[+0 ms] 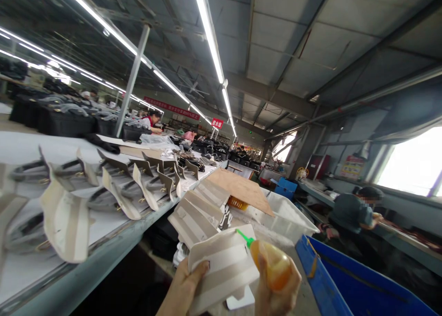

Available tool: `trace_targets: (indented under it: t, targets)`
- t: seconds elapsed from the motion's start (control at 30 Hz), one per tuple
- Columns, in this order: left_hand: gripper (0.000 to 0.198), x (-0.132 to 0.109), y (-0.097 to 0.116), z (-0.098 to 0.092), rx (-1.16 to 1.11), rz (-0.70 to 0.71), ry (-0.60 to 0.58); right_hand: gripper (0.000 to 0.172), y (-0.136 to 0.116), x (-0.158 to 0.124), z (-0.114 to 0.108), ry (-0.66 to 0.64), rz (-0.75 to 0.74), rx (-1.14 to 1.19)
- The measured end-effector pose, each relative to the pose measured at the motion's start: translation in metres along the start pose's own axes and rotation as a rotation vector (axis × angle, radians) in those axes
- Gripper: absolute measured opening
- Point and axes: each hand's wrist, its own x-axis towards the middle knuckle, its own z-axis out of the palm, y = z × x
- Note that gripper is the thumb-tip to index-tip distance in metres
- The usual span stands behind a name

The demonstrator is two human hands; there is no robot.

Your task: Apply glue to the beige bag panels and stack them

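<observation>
My left hand (181,288) grips a beige flat piece with pale stripes (223,265) at its lower left edge, thumb on top. My right hand (276,293) is wrapped round a small orange glue bottle (274,265) whose green nozzle (243,237) points at the piece's upper right corner. Behind the held piece, more striped pieces (193,219) lie fanned in a row.
A long white workbench (103,224) on the left carries several dark parts with beige flaps. A brown board (240,187) lies over a white bin (286,214). A blue crate (345,283) stands at lower right. A person (352,214) sits at the right bench; others work farther back.
</observation>
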Motion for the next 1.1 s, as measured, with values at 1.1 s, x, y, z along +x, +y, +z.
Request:
trace_targets:
  t: [1.1]
  targets:
    - [0.057, -0.006, 0.024, -0.007, 0.080, -0.049, -0.051, 0.067, 0.025, 0.018, -0.013, 0.039, 0.079, -0.077]
